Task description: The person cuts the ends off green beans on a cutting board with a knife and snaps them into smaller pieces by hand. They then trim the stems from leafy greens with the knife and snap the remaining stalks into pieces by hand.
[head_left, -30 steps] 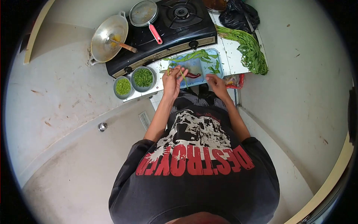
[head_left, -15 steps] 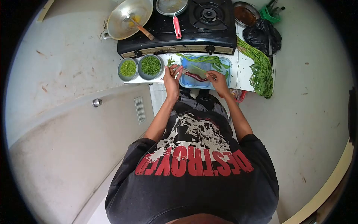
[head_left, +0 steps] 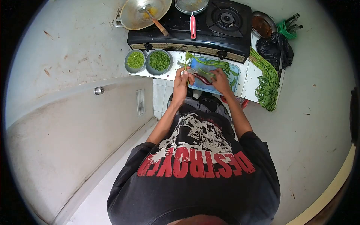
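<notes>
My left hand (head_left: pixel 180 87) is closed around a thin green stem (head_left: pixel 186 66), which stands roughly upright between its fingers at the left edge of the blue tray (head_left: pixel 207 88). Over the tray's right part, my right hand (head_left: pixel 221 80) has its fingers pinched at the end of another thin green stem (head_left: pixel 206 72). A knife with a dark red handle (head_left: pixel 203 79) lies across the tray between the hands; its blade points left and is partly behind my left fingers. Leafy green stalks (head_left: pixel 213 63) lie along the tray's far side.
Bowls of chopped light green pieces (head_left: pixel 135 60) and chopped dark greens (head_left: pixel 159 60) stand at left. Behind is a gas stove (head_left: pixel 187 45) with a wok (head_left: pixel 131 18) and a red-handled pan (head_left: pixel 193 27). At right are a greens bundle (head_left: pixel 267 84) and a black plastic bag (head_left: pixel 275 48).
My left hand, spread beside the knife before, is now closed on a stem. My right hand stays over the tray's right part. The whole view has shifted, with the counter appearing farther right.
</notes>
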Motion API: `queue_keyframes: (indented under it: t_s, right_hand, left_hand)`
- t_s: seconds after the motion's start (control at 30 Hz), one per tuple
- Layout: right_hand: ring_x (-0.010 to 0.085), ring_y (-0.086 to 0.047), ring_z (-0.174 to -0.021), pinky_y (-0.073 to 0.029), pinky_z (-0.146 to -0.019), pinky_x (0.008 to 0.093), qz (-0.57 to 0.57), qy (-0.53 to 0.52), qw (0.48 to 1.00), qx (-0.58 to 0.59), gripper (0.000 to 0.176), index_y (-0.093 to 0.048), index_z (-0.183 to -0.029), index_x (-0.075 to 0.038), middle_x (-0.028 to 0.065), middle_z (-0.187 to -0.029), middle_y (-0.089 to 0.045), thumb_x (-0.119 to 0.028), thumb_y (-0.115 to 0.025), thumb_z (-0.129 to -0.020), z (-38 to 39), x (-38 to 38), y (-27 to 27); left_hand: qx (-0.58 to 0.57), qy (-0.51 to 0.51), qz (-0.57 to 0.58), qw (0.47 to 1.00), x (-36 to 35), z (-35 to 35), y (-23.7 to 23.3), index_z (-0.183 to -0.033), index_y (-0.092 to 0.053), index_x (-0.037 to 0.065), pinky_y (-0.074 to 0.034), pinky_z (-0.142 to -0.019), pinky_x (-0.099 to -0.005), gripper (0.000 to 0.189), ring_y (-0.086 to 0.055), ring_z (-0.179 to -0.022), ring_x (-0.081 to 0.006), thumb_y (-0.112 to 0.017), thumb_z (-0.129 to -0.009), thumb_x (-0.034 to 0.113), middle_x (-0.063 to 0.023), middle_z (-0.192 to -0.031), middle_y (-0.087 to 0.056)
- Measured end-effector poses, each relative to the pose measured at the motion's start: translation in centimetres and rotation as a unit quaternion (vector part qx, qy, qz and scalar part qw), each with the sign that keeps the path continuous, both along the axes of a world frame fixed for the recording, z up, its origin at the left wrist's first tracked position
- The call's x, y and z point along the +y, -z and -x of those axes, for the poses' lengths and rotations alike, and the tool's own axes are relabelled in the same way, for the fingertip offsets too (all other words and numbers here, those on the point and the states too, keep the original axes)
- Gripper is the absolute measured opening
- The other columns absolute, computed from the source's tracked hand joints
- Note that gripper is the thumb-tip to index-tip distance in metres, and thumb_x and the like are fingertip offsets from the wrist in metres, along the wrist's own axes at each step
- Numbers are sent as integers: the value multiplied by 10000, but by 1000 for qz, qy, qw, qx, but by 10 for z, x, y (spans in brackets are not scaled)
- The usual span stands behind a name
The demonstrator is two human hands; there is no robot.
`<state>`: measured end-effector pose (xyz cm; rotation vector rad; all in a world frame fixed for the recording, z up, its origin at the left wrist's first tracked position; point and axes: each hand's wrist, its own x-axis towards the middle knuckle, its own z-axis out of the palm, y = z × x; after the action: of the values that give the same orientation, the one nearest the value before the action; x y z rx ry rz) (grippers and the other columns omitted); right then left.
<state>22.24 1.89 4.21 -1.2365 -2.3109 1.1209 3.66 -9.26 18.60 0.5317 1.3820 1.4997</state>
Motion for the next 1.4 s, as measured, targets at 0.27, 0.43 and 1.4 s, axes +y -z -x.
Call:
queue_keyframes:
  t_s: [0.27, 0.43, 1.4]
  right_hand:
    - [224, -691, -911, -551, -791, 375, -12, 117, 990, 77, 286, -646, -1214, -44, 103, -1242, -591, -103, -664, -935, -4, -23, -22]
    - [166, -660, -945, -544, -745, 301, 175, 193, 917, 302, 202, -700, -1114, -40, 70, -1058, -653, -186, -656, -981, 7, -29, -130]
    - [210, -680, -868, -550, -741, 309, 22, 269, 921, 280, 133, -694, -1006, 12, 100, -973, -663, -105, -688, -943, -45, -89, -169]
  left_hand:
    - [-60, 32, -36, 997, 25, -14, -23, -1192, -493, 35, -523, -875, -356, 202, -630, -921, -172, -518, -1062, 187, -142, -1011, -679]
    - [1, 76, -24, 997, 32, -27, -28, -1105, -602, 10, -524, -897, -325, 155, -638, -955, -134, -644, -990, 105, -69, -1028, -676]
    - [-114, 205, 73, 969, 19, -77, -8, -1117, -615, 44, -550, -847, -289, 199, -644, -920, -106, -659, -995, 195, -26, -999, -679]
